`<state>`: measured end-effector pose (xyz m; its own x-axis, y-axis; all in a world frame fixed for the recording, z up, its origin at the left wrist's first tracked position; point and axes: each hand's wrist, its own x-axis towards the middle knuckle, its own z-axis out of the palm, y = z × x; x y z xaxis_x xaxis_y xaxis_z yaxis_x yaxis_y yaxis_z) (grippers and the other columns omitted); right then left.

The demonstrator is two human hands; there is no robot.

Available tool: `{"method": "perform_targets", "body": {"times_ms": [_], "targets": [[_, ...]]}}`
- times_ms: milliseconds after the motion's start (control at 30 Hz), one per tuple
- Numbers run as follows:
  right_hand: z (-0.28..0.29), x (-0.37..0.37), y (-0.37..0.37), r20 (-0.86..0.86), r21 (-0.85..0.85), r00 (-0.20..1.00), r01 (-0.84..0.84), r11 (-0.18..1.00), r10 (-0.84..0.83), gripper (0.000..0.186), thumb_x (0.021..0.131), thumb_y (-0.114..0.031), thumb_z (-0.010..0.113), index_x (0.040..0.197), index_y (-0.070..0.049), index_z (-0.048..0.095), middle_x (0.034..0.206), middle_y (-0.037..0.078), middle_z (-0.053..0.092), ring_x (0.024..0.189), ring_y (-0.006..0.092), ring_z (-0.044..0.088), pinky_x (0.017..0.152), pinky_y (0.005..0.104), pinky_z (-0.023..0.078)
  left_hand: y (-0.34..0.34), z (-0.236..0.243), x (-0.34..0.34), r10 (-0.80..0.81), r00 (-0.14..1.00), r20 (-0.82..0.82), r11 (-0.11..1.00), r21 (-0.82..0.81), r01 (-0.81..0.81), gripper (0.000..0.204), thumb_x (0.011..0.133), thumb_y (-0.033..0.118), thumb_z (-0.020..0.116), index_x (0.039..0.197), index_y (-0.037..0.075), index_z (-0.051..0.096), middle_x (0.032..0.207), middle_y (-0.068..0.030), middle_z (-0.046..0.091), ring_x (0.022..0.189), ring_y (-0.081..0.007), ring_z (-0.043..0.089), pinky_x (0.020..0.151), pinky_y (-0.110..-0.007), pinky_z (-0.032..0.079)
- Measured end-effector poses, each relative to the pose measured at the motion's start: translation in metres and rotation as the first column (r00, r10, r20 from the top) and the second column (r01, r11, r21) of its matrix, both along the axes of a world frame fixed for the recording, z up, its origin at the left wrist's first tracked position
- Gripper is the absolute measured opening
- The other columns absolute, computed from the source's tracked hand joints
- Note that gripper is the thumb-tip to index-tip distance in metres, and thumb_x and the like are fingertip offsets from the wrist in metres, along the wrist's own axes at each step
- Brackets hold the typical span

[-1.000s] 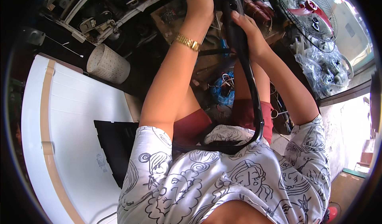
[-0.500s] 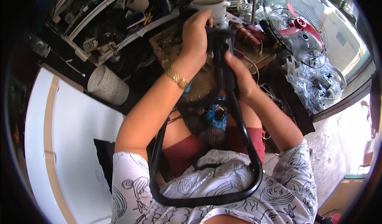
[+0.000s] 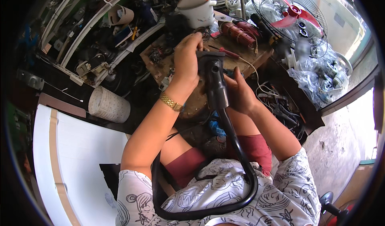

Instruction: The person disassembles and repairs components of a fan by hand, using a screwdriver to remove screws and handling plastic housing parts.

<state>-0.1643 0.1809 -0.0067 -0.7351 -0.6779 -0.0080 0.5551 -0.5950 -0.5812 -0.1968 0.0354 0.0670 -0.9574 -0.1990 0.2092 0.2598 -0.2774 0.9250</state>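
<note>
A black tubular frame [image 3: 215, 85] with a bracket and socket at its top lies along my body, its bent loop [image 3: 208, 213] against my patterned shirt. My left hand [image 3: 186, 63], with a gold watch at the wrist, is closed on the left side of the top bracket. My right hand [image 3: 242, 93] is open beside the socket, thumb raised away from it and the other fingers partly hidden behind the metal. Beyond both hands is a cluttered wooden board [image 3: 154, 69] bearing a red-handled screwdriver [image 3: 228, 52] and cords.
A fan with red blades [image 3: 294, 11] and bagged parts [image 3: 321, 69] occupy the right. A white bucket [image 3: 194, 14] and red cylinders [image 3: 236, 33] sit behind the board. Cluttered shelves [image 3: 92, 37], a speckled bin [image 3: 109, 104] and a large white panel [image 3: 88, 153] fill the left.
Both hands and the frame have shifted down toward my body, exposing more of the board and shelves. My right thumb has lifted from the socket, loosening that hand's grip.
</note>
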Motion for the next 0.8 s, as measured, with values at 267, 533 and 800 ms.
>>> {"method": "perform_targets", "body": {"times_ms": [267, 533, 800], "targets": [[-0.036, -0.146, 0.027, -0.527, 0.322, 0.737, 0.634, 0.703, -0.423, 0.037, 0.093, -0.034, 0.056, 0.113, -0.003, 0.06, 0.095, 0.007, 0.063, 0.078, 0.0185, 0.062, 0.07, 0.0328, 0.051, -0.072, 0.01, 0.039, 0.191, 0.981, 0.027, 0.98, 0.044, -0.192, 0.027, 0.094, 0.018, 0.055, 0.072, 0.01, 0.042, 0.07, -0.0003, 0.042, 0.07, -0.0141, 0.043, 0.08, -0.03, 0.043], [-0.082, -0.201, -0.086, -0.844, 0.401, 0.212, 0.86, 0.317, 0.493, 0.019, 0.078, -0.026, 0.066, 0.092, -0.014, 0.072, 0.092, 0.014, 0.069, 0.087, 0.0338, 0.066, 0.077, 0.0449, 0.052, -0.126, -0.004, 0.076, 0.348, 0.937, 0.012, 0.937, 0.026, -0.348, 0.028, 0.092, 0.02, 0.058, 0.071, 0.011, 0.043, 0.069, -0.0002, 0.042, 0.07, -0.0139, 0.043, 0.08, -0.03, 0.042], [-0.12, -0.211, -0.175, -0.666, 0.236, 0.041, 0.959, 0.158, 0.745, 0.045, 0.073, -0.022, 0.071, 0.115, -0.018, 0.058, 0.132, 0.015, 0.047, 0.106, 0.0356, 0.053, 0.08, 0.0475, 0.05, -0.146, -0.027, 0.074, 0.426, 0.903, 0.054, 0.904, -0.059, -0.423, 0.028, 0.093, 0.02, 0.056, 0.069, 0.009, 0.047, 0.068, -0.0009, 0.044, 0.068, -0.0147, 0.045, 0.074, -0.031, 0.044]]}}
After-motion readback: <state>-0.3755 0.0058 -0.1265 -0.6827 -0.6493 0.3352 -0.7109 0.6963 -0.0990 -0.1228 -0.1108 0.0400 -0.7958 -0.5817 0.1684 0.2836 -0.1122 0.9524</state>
